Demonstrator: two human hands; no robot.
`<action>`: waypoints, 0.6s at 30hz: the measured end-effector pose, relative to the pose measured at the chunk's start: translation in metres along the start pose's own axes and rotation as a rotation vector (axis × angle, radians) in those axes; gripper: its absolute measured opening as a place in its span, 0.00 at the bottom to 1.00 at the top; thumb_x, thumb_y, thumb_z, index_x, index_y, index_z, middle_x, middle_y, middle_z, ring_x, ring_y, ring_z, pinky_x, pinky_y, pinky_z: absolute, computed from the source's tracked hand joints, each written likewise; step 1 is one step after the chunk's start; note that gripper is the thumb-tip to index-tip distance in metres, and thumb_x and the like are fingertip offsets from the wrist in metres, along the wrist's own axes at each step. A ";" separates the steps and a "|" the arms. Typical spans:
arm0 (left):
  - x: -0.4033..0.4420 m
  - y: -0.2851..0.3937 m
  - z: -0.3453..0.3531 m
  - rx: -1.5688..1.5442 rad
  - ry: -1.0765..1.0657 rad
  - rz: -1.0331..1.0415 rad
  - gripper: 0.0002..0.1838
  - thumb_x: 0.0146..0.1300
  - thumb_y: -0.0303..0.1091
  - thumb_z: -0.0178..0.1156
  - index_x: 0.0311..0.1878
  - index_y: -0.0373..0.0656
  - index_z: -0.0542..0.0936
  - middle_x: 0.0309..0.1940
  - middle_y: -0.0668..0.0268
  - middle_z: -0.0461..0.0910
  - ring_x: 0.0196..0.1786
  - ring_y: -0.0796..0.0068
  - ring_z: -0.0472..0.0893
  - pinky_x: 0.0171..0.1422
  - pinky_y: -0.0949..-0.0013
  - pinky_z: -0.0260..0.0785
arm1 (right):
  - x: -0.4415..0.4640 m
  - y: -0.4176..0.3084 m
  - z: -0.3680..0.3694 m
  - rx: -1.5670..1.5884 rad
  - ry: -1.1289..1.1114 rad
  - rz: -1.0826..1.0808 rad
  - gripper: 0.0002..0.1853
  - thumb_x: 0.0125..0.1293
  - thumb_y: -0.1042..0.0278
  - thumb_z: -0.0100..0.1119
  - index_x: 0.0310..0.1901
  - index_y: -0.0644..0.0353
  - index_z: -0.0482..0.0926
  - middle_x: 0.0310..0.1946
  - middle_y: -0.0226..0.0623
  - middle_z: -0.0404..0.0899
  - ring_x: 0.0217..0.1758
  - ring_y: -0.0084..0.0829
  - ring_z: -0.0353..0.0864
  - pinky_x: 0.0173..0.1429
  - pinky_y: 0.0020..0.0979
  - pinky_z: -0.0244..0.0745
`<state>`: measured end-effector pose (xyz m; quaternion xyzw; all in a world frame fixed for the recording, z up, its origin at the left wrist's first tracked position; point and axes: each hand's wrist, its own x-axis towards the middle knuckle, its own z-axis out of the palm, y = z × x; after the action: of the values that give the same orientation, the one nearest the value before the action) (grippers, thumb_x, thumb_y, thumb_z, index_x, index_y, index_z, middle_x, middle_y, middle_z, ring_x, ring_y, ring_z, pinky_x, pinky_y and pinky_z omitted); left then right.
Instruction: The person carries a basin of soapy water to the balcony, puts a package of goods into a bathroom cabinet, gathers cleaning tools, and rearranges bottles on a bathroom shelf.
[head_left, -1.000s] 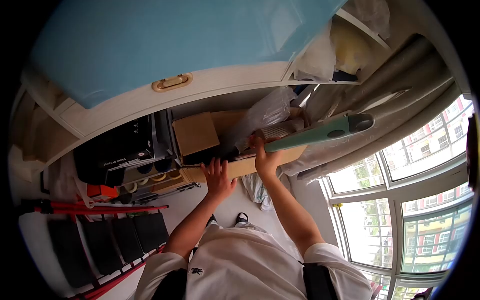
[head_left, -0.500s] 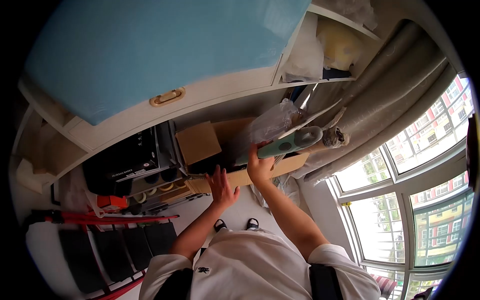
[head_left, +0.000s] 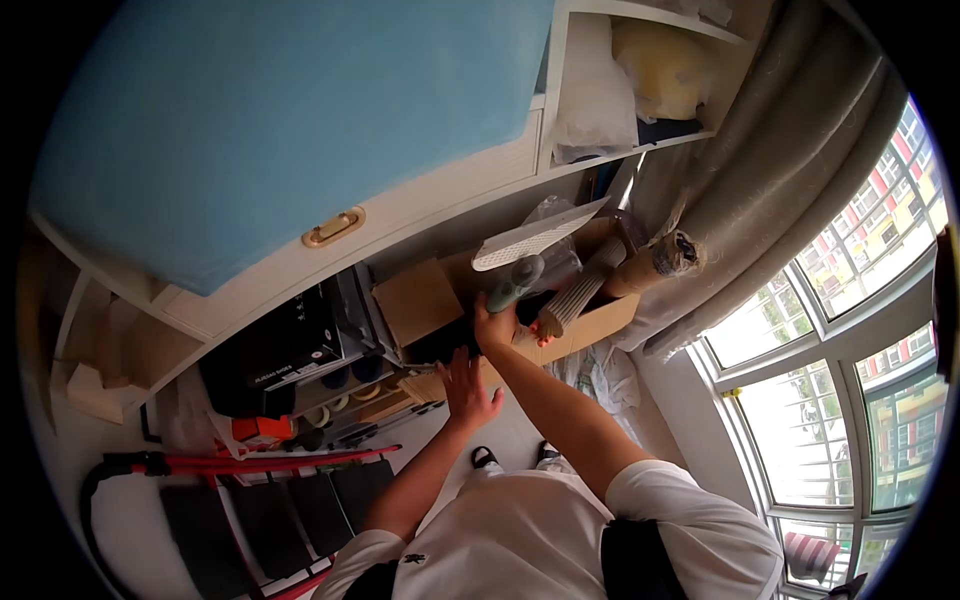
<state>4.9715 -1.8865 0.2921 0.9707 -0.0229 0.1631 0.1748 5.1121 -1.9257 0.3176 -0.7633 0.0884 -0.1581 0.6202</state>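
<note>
My right hand [head_left: 497,326] is wrapped round the grey-green handle [head_left: 516,284] of a long tool, which stands up out of an open cardboard box [head_left: 587,332]. A white perforated piece [head_left: 532,240] is just above the handle. My left hand [head_left: 468,390] rests at the near rim of the box with its fingers spread. Inside the box are a brown flap or smaller carton [head_left: 417,302], a ribbed beige bundle [head_left: 583,291], clear plastic and a wrapped roll [head_left: 655,262] at the right. The tool's lower end is hidden.
A blue panel [head_left: 290,130] and a cabinet edge hang over the box. Black shoe boxes [head_left: 270,350] stand at its left, with a red-framed folding ladder [head_left: 270,520] below. Curtains [head_left: 770,190] and windows are at the right; plastic bags [head_left: 600,385] lie on the floor.
The green handle has swung from pointing right to nearly upright and moved left with my right hand. The ribbed bundle and wrapped roll show more clearly. The view has shifted.
</note>
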 end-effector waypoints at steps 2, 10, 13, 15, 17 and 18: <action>0.011 0.000 -0.003 0.032 -0.018 0.004 0.48 0.44 0.46 0.68 0.66 0.35 0.58 0.67 0.43 0.55 0.72 0.43 0.52 0.70 0.30 0.37 | 0.008 -0.008 0.011 -0.080 0.067 0.113 0.26 0.56 0.51 0.64 0.49 0.60 0.70 0.44 0.53 0.79 0.49 0.55 0.78 0.51 0.46 0.72; 0.072 -0.023 -0.014 0.208 -0.130 -0.020 0.54 0.46 0.48 0.69 0.72 0.40 0.51 0.72 0.48 0.46 0.75 0.46 0.45 0.73 0.34 0.34 | 0.083 0.011 0.067 -0.208 0.118 0.488 0.40 0.55 0.43 0.64 0.60 0.66 0.64 0.59 0.54 0.69 0.63 0.47 0.68 0.64 0.46 0.66; 0.086 -0.037 -0.008 0.303 -0.175 -0.061 0.57 0.46 0.54 0.68 0.73 0.41 0.47 0.72 0.47 0.46 0.75 0.47 0.42 0.72 0.33 0.33 | 0.064 -0.006 0.047 -0.202 -0.030 0.474 0.45 0.54 0.46 0.65 0.63 0.72 0.59 0.64 0.62 0.59 0.69 0.51 0.59 0.66 0.45 0.63; 0.103 -0.042 -0.007 0.362 -0.197 -0.066 0.56 0.46 0.55 0.67 0.73 0.42 0.48 0.71 0.47 0.48 0.75 0.47 0.43 0.72 0.33 0.34 | 0.038 -0.034 0.037 -0.154 -0.050 0.425 0.44 0.54 0.46 0.63 0.63 0.73 0.60 0.62 0.66 0.61 0.64 0.57 0.65 0.65 0.49 0.61; 0.113 -0.048 0.002 0.362 -0.017 -0.042 0.55 0.47 0.56 0.65 0.73 0.43 0.48 0.71 0.47 0.48 0.75 0.47 0.44 0.71 0.32 0.36 | 0.006 -0.034 0.021 -0.030 -0.184 0.235 0.43 0.56 0.49 0.62 0.63 0.75 0.57 0.59 0.66 0.62 0.62 0.59 0.66 0.64 0.48 0.62; 0.116 -0.073 0.030 0.450 0.061 -0.005 0.56 0.47 0.57 0.65 0.73 0.43 0.47 0.70 0.47 0.48 0.75 0.47 0.45 0.70 0.32 0.37 | -0.005 -0.004 0.035 -0.235 -0.006 -0.063 0.40 0.60 0.55 0.60 0.63 0.77 0.55 0.53 0.64 0.66 0.55 0.58 0.71 0.58 0.48 0.68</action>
<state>5.0982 -1.8274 0.2791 0.9799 0.0219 0.1929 -0.0453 5.1197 -1.8906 0.3148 -0.8336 0.0803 -0.1639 0.5213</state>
